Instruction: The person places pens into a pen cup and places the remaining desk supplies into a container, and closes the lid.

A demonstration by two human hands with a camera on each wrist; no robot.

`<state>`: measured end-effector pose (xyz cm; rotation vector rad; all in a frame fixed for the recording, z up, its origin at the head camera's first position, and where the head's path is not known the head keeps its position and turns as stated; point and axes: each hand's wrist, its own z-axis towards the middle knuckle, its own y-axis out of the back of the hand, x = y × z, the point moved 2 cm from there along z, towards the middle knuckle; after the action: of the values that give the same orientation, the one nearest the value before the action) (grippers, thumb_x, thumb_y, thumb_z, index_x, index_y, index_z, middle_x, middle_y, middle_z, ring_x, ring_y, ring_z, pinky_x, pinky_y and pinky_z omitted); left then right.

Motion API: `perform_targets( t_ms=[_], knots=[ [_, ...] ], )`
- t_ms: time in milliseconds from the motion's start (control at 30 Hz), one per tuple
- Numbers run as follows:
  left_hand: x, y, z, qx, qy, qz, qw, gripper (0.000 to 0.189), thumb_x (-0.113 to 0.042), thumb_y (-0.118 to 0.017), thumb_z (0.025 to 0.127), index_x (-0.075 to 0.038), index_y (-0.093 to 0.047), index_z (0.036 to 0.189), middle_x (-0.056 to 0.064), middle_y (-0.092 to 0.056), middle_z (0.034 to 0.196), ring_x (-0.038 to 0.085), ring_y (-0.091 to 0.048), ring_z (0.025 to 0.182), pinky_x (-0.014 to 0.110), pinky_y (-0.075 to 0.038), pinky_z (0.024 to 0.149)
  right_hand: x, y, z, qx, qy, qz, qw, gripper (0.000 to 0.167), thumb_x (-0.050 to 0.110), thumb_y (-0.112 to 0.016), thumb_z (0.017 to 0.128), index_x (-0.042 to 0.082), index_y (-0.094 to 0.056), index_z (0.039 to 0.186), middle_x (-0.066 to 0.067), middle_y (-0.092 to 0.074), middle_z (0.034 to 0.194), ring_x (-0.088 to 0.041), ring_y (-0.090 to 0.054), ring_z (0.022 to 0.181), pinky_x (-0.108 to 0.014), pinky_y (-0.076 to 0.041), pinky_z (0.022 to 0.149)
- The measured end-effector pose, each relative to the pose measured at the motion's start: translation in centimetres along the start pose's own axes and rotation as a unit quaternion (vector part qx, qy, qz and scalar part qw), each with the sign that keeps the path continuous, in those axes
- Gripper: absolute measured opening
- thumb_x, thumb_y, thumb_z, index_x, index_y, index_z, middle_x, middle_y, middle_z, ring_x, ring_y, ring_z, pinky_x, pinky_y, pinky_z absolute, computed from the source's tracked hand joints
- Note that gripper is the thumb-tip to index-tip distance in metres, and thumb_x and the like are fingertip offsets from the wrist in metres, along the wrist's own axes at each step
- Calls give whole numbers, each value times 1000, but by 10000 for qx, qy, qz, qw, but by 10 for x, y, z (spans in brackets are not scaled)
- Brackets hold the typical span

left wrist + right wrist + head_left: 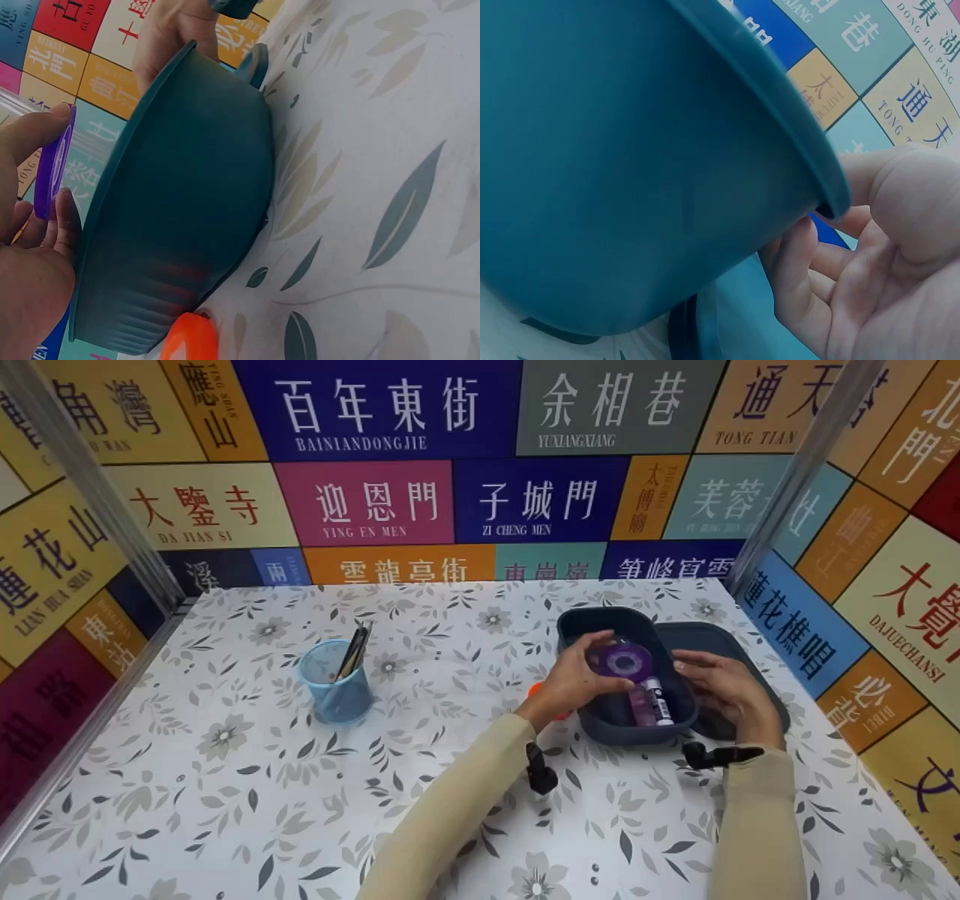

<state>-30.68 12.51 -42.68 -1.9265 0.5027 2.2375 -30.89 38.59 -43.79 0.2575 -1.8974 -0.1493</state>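
Note:
Over the open dark teal box, my left hand holds a purple roll of tape between thumb and fingers. The left wrist view shows the purple roll edge-on, just past the rim. My right hand grips the box's right rim; in the right wrist view its fingers are against the outer wall beneath the rim. Inside the box lie a translucent purple-pink tube and a white-capped tube with a dark printed label.
Beneath my right hand, a dark lid lies on the table. An orange ring-like object sits against the box's left side, partly hidden by my left wrist. A light-blue mesh pen cup with several thin dark sticks stands at left on the floral tablecloth.

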Motion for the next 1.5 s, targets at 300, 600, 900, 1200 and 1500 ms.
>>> perform_targets(
  t_ms=[300, 600, 900, 1200, 1500],
  knots=[
    [3, 6, 1, 25, 0, 256, 9997, 82, -16, -91, 72, -19, -51, 143, -3, -61, 138, 6, -59, 114, 20, -50, 99, 0, -1, 0, 45, -13, 124, 9999, 68, 34, -69, 95, 13, -40, 153, 20, -72, 97, -5, -70, 93, -25, -59, 83],
    [1, 3, -1, 66, -213, 629, 9978, 78, -16, -92, 71, -15, -56, 140, 1, -61, 137, 7, -59, 114, 17, -48, 99, -1, 1, 0, 88, 0, 124, 9999, 67, 35, -69, 95, 14, -41, 152, 21, -73, 97, -4, -71, 93, -25, -59, 84],
    [2, -1, -6, 214, -385, 1211, 9917, 79, -23, -91, 72, -17, -53, 141, 1, -59, 139, 8, -56, 119, 19, -46, 106, -1, 1, 0, 82, 26, 133, 9999, 64, 34, -68, 95, 16, -42, 151, 21, -73, 96, -4, -71, 92, -25, -59, 83],
    [2, 3, -7, 493, -356, 973, 9934, 82, -25, -90, 74, -22, -49, 145, -2, -58, 141, 14, -55, 131, 19, -50, 102, 0, -1, 0, 130, 122, 211, 9996, 64, 31, -68, 96, 12, -42, 151, 20, -73, 95, -4, -71, 92, -24, -60, 81],
    [4, 22, -13, 252, -594, 857, 9942, 64, -31, -82, 83, -23, -54, 141, -6, -59, 141, 14, -55, 131, 28, -49, 107, 0, 0, 1, 79, 35, 222, 9997, 59, 32, -69, 95, 17, -47, 148, 21, -74, 94, -4, -72, 91, -25, -60, 82]
  ],
)
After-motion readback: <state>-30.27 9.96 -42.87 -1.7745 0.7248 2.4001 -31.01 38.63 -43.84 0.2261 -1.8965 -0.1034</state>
